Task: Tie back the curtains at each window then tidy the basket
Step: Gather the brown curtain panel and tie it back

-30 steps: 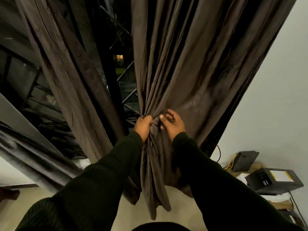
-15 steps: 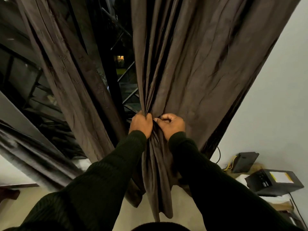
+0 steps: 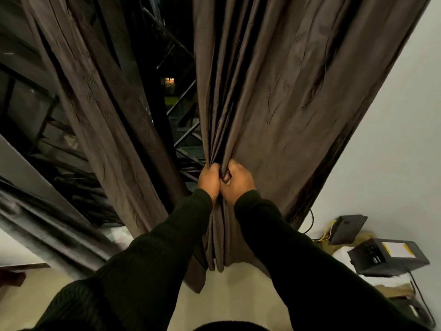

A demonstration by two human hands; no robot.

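Against a dark window beside a pale wall, the right-hand brown curtain (image 3: pixel 274 103) hangs vertically straight ahead, its folds bunched where the left hand (image 3: pixel 208 179) and right hand (image 3: pixel 236 182), touching side by side, both grasp it.

1 head-worn wide-angle view looks forward and down, close behind both hands (image 3: pixel 224 181) at the curtain (image 3: pixel 274 96), floor (image 3: pixel 238 295) below.

Matt brown cloth curtain (image 3: pixel 274 103), creased
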